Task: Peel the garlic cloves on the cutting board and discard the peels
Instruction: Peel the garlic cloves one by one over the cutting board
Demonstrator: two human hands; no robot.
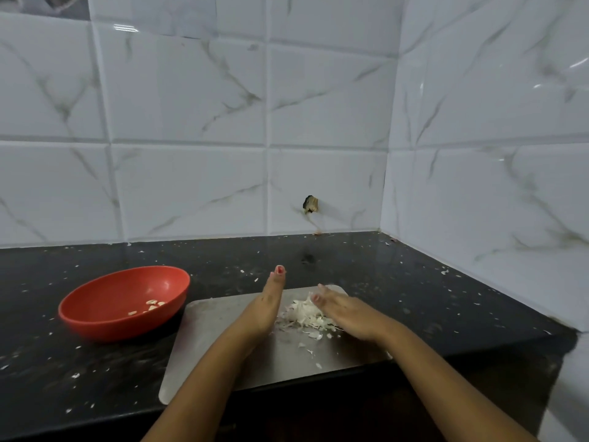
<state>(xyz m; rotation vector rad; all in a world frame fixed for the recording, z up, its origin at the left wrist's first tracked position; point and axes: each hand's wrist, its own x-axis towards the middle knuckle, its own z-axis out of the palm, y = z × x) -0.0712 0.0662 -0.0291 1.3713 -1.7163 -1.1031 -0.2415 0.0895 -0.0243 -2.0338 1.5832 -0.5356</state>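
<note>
Peeling looks finished, and the discarding step is in hand. The pile of peels (304, 314) lies toward the far right corner of the cutting board (216, 339). Peeled cloves (153, 305) sit in the red bowl (111, 330) on the counter, just off the board's far left corner. The 2 hands stand on edge on either side of the pile, fingers straight: the left hand (269, 301) just beside it, the right hand (345, 314) touching it. Next they should close together and scoop without scattering flakes. Whether a clove hides in the pile is unclear.
</note>
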